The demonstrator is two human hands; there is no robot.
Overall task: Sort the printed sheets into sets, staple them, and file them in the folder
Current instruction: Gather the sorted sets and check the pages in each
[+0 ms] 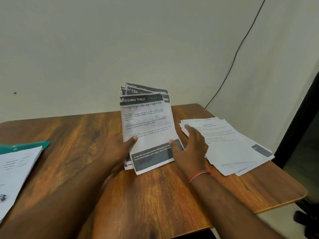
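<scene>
Printed sheets [146, 125], fanned: our left hand [120, 149] grips them, thumb in front; our right hand [189, 147], fingers loosely spread, touches their edge above the table [155, 195].

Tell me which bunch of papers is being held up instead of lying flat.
The middle stack with dark bands, gripped by the left hand. The right pile and the sheets on the green folder lie flat.

Wooden table [155, 195], loose pile of printed sheets [233, 149] at 3 o'clock (fanned, untidy), green folder [41, 144] at 9 o'clock, papers [15, 169] on top.
</scene>
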